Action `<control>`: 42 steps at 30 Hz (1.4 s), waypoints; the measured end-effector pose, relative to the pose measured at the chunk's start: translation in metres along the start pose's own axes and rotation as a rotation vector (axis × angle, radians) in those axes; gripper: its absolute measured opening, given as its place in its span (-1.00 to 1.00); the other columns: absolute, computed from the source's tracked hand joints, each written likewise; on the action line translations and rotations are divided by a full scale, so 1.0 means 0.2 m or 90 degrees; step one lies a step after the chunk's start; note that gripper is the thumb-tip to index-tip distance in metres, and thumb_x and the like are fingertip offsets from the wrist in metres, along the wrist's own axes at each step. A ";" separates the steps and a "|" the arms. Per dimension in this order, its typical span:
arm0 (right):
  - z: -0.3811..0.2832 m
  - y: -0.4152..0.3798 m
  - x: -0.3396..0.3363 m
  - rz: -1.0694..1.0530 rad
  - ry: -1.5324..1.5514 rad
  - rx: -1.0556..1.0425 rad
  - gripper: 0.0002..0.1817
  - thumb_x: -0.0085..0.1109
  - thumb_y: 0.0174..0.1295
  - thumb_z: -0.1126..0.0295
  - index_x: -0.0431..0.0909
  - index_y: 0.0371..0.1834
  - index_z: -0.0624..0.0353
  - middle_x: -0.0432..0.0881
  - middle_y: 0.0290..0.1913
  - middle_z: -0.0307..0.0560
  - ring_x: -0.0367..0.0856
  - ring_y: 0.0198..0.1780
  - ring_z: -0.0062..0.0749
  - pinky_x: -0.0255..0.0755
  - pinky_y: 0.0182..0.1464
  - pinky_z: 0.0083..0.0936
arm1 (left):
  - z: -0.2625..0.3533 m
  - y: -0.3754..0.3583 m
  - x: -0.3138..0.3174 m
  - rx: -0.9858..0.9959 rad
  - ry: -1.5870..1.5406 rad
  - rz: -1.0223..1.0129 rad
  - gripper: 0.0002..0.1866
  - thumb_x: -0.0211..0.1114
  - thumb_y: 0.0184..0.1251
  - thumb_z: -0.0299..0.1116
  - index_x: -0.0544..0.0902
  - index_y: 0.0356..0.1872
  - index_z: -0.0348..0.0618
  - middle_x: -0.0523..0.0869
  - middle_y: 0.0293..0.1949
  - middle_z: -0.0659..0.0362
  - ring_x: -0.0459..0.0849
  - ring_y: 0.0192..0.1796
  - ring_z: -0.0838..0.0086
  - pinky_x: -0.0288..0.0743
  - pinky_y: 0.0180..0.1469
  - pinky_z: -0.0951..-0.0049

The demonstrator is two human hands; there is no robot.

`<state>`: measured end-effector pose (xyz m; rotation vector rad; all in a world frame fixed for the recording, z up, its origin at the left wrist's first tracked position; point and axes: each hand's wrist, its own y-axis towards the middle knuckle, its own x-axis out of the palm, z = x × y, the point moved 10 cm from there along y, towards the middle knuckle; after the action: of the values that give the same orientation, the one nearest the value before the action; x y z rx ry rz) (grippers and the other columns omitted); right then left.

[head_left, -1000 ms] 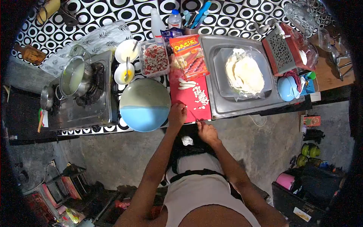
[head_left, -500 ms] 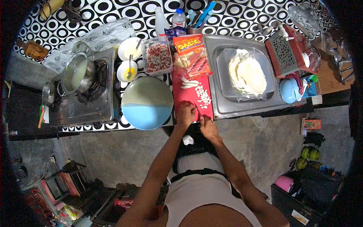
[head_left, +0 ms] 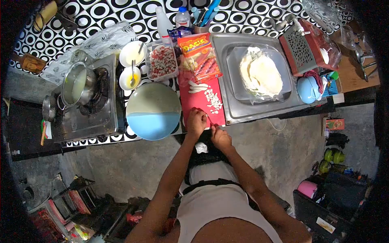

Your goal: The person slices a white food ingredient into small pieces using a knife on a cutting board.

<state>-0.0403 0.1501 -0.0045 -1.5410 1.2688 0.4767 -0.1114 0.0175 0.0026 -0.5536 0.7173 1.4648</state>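
Observation:
At the near end of a red cutting board (head_left: pixel 189 103), my left hand (head_left: pixel 196 123) is closed with fingertips pinched over something small and pale that I cannot make out clearly. My right hand (head_left: pixel 221 137), just beyond the board's front edge, grips a small knife (head_left: pixel 210 120); its thin blade points toward the left fingertips. Farther up the board lie a few white sticks of food (head_left: pixel 197 87) and a scatter of small white diced pieces (head_left: pixel 214 101). A red and orange food packet (head_left: pixel 198 56) covers the board's far end.
Left of the board sit a blue and cream plate (head_left: pixel 154 121), a tub of diced food (head_left: pixel 162 62), and two bowls with spoons. A pot (head_left: pixel 77 87) stands on the stove. Right is a steel sink (head_left: pixel 227 111) with pale flat sheets (head_left: pixel 263 77) on plastic.
The view has shifted slightly, so the counter items appear a little farther left. Both hands stay at the board's near end, the right one still holding the knife.

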 end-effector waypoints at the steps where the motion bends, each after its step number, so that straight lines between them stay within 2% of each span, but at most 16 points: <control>1: 0.01 0.00 0.00 0.004 0.016 -0.004 -0.32 -0.41 0.31 -0.14 0.53 -0.24 0.30 0.55 -0.25 0.43 0.54 -0.12 0.27 0.36 -0.02 0.05 | 0.01 0.00 -0.01 0.006 0.005 0.007 -0.90 0.21 -0.01 -0.43 0.59 -0.46 -0.22 0.55 -0.36 -0.02 0.50 -0.19 0.07 0.42 -0.15 0.16; 4: 0.04 -0.01 -0.02 -0.045 0.008 0.035 -0.34 -0.42 0.31 -0.14 0.52 -0.17 0.24 0.56 -0.23 0.39 0.54 -0.12 0.26 0.36 -0.03 0.05 | -0.02 -0.01 -0.02 -0.014 0.013 0.074 -0.90 0.20 0.04 -0.42 0.57 -0.45 -0.22 0.55 -0.37 -0.02 0.51 -0.21 0.06 0.42 -0.14 0.14; 7: 0.04 0.02 -0.02 -0.024 -0.087 0.021 -0.36 -0.44 0.31 -0.15 0.52 -0.13 0.17 0.57 -0.20 0.33 0.54 -0.11 0.24 0.35 -0.01 0.05 | -0.08 -0.01 -0.03 -0.035 0.001 0.094 -0.91 0.21 0.06 -0.40 0.57 -0.44 -0.20 0.55 -0.38 -0.01 0.52 -0.25 0.05 0.41 -0.15 0.13; 10: -0.03 0.05 -0.09 0.121 -0.072 -0.076 -0.51 -0.29 0.31 -0.04 0.53 -0.27 0.12 0.59 -0.47 0.22 0.60 -0.38 0.18 0.43 -0.29 0.09 | -0.11 -0.01 -0.05 -0.024 -0.066 0.077 -0.90 0.22 0.07 -0.38 0.57 -0.45 -0.17 0.55 -0.39 0.00 0.53 -0.28 0.06 0.40 -0.18 0.12; 13: 0.00 0.12 -0.13 0.085 0.032 -0.032 -0.47 -0.34 0.32 -0.07 0.51 -0.17 0.14 0.59 -0.37 0.31 0.56 -0.25 0.30 0.40 -0.13 0.08 | -0.07 -0.04 -0.12 0.032 -0.070 0.118 -0.88 0.25 0.03 -0.35 0.59 -0.42 -0.15 0.55 -0.38 0.02 0.53 -0.26 0.07 0.41 -0.21 0.13; 16: -0.03 0.12 -0.16 0.047 0.021 -0.031 -0.45 -0.36 0.32 -0.08 0.48 -0.09 0.15 0.58 -0.31 0.34 0.54 -0.19 0.31 0.39 -0.08 0.03 | -0.03 -0.08 -0.12 0.073 0.008 0.088 -0.84 0.28 -0.03 -0.35 0.61 -0.38 -0.11 0.56 -0.35 0.04 0.53 -0.25 0.08 0.42 -0.21 0.15; 17: -0.04 0.11 -0.14 -0.005 -0.001 -0.013 -0.45 -0.36 0.32 -0.07 0.45 -0.06 0.15 0.58 -0.26 0.31 0.54 -0.16 0.26 0.39 -0.07 0.02 | -0.03 -0.08 -0.12 0.070 0.010 0.083 -0.83 0.28 -0.05 -0.35 0.62 -0.36 -0.09 0.57 -0.34 0.05 0.53 -0.24 0.08 0.43 -0.21 0.15; 20: -0.06 0.09 -0.14 0.049 0.015 -0.046 -0.46 -0.36 0.32 -0.07 0.46 -0.07 0.15 0.58 -0.23 0.30 0.54 -0.16 0.25 0.40 -0.09 0.03 | -0.02 -0.06 -0.09 0.060 0.011 0.071 -0.80 0.30 -0.09 -0.37 0.64 -0.35 -0.05 0.57 -0.33 0.08 0.53 -0.24 0.09 0.44 -0.21 0.15; 26: -0.04 0.08 -0.03 0.044 0.018 -0.083 -0.48 -0.35 0.33 -0.06 0.45 -0.06 0.14 0.58 -0.27 0.30 0.55 -0.21 0.26 0.41 -0.12 0.04 | -0.01 -0.02 -0.06 0.010 0.018 0.015 -0.86 0.29 -0.10 -0.38 0.63 -0.43 -0.08 0.58 -0.39 0.09 0.55 -0.26 0.12 0.48 -0.22 0.19; 35: -0.03 0.00 -0.01 -0.006 0.022 0.000 -0.49 -0.34 0.33 -0.05 0.48 -0.13 0.13 0.59 -0.33 0.32 0.56 -0.23 0.28 0.42 -0.15 0.06 | -0.01 -0.02 -0.05 0.008 0.055 0.053 -0.88 0.28 -0.08 -0.35 0.62 -0.46 -0.08 0.57 -0.39 0.11 0.55 -0.23 0.15 0.48 -0.21 0.18; 38: -0.02 0.05 0.02 0.052 -0.043 -0.001 -0.52 -0.33 0.34 -0.03 0.49 -0.14 0.09 0.60 -0.37 0.27 0.58 -0.29 0.25 0.45 -0.19 0.04 | -0.01 -0.03 -0.04 -0.015 0.060 0.030 -0.87 0.27 -0.06 -0.33 0.61 -0.45 -0.08 0.57 -0.38 0.12 0.54 -0.19 0.16 0.48 -0.19 0.16; 42: -0.03 0.08 0.03 0.051 -0.017 -0.033 -0.52 -0.32 0.34 -0.02 0.50 -0.16 0.12 0.61 -0.39 0.24 0.59 -0.31 0.24 0.46 -0.21 0.04 | -0.03 -0.03 -0.02 -0.003 0.083 0.054 -0.88 0.25 -0.02 -0.33 0.59 -0.45 -0.10 0.57 -0.36 0.10 0.54 -0.18 0.16 0.47 -0.18 0.17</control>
<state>-0.0544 0.1442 -0.0144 -1.5264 1.3097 0.5848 -0.1054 0.0092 0.0012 -0.6331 0.8476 1.5196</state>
